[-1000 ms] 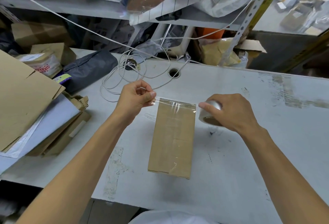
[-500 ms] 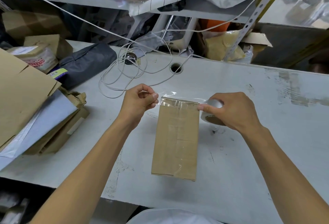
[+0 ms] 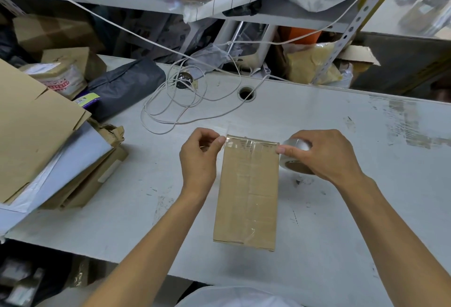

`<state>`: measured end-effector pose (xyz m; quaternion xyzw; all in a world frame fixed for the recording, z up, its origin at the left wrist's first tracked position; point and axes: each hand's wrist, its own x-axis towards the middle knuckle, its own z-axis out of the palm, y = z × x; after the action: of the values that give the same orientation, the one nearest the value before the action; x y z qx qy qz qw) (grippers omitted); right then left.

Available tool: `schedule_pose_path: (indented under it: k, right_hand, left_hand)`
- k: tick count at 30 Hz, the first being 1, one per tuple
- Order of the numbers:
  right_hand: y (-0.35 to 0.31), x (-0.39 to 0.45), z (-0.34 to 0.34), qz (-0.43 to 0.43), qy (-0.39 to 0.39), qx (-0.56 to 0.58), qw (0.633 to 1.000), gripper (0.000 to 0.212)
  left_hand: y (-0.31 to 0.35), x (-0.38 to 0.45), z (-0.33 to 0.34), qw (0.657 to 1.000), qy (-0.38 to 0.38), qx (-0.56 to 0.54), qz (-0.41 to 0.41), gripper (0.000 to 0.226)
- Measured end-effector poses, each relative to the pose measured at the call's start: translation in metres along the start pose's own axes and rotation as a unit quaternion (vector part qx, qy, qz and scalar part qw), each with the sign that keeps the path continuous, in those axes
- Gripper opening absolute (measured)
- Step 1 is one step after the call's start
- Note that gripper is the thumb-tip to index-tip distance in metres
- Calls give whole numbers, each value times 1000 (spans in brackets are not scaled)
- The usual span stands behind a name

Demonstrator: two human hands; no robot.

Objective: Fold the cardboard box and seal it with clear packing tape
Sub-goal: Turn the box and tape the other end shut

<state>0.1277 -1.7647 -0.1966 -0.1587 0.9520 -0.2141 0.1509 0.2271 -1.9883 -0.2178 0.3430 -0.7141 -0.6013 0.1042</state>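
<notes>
A closed brown cardboard box (image 3: 247,194) lies flat on the white table (image 3: 366,209), its long side running away from me, with clear tape along its middle seam. A strip of clear tape (image 3: 246,144) stretches across the box's far end. My left hand (image 3: 201,157) pinches the strip's free end just off the box's far left corner. My right hand (image 3: 322,154) grips the roll of clear packing tape (image 3: 294,156) beside the far right corner, index finger on the strip.
Flattened cardboard and white sheets (image 3: 41,140) pile up at the left. A dark grey bag (image 3: 124,87) and a loose white cable (image 3: 180,109) lie at the back, beside a cable hole (image 3: 246,93). Cluttered shelves stand behind the table.
Both hands have lowered the stretched strip of tape from above the box's far end onto its top face. The box itself has stayed where it was.
</notes>
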Motion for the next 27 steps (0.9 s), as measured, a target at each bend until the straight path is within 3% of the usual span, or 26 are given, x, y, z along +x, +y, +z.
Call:
schedule_pose_path:
  k: [3,7,16,19,27]
  right_hand:
    - [0,0,0,3,1,7,1000,65]
    - [1,-1,1,7,1,21,1000,65]
    - [4,0,4,0,-10,23,1000,75]
    - [5,-1,6,-3,-2,25,1000,71]
    - [16,-7,12,0,-35,191,981,53]
  left_hand:
    - [5,-20,4,999,-2,-2,35,15]
    - [0,-23,7,999,-11,-46,3,21]
    - [-17,9,-5,979,-197,-45,6,29]
    - [-17,20,-7,974,-220,-45,23,18]
    - [-23,14,-3,972,-221,-72,21,24]
